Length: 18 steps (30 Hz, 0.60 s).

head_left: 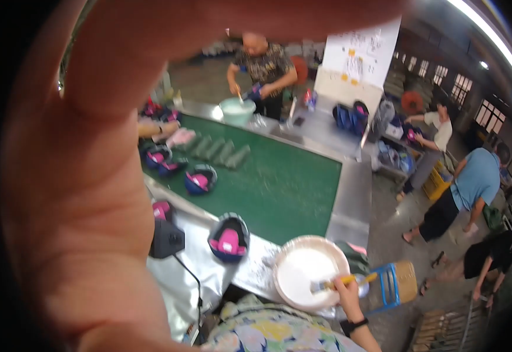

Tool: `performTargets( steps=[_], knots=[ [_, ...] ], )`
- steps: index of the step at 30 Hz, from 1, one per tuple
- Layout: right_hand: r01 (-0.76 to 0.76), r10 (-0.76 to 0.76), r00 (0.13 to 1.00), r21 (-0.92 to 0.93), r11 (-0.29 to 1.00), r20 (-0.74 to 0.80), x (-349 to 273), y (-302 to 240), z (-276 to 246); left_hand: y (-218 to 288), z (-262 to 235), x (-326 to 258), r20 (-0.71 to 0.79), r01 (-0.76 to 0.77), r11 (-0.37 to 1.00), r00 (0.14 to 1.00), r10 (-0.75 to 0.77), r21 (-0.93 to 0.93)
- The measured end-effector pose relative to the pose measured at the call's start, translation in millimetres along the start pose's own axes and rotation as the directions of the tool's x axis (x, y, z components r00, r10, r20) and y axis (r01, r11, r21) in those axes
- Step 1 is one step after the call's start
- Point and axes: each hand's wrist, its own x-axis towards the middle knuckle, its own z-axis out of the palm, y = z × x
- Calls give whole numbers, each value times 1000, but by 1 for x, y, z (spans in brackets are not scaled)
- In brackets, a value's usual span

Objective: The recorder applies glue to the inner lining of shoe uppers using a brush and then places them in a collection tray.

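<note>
In the head view, the person's right hand (349,296) is closed on a yellow-handled brush (324,286), its bristles over a pale basin (286,246) of white liquid (306,267) on the near side of the table (291,188). The left hand (86,234) looms blurred against the lens, arched along the left and top; whether it grips anything cannot be told.

The work seems under way rather than finished. The brush is at the liquid and touches none of the shoe-like pieces. The closest navy-and-pink piece (229,242) sits left of the basin, apart from it; blur hides whether its surface is coated. Another blue piece (201,179) lies farther off on the table, with more toward the left and a row of grey-green pieces (218,151) beyond. How many are done or left cannot be judged. Across the table, a co-worker (266,64) also works over a bowl (236,114).
</note>
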Motion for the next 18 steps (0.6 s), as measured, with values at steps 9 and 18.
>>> performTargets(
  steps=[9,18],
  knots=[
    [6,-4,1000,140,990,-11,-7,-13,33,-11,17,-7,-105,104,993,988,-109,-59],
    [-270,371,917,457,848,-146,-16,21,23,-118,-6,-289,492,856,70,-226,-841,512]
  ],
)
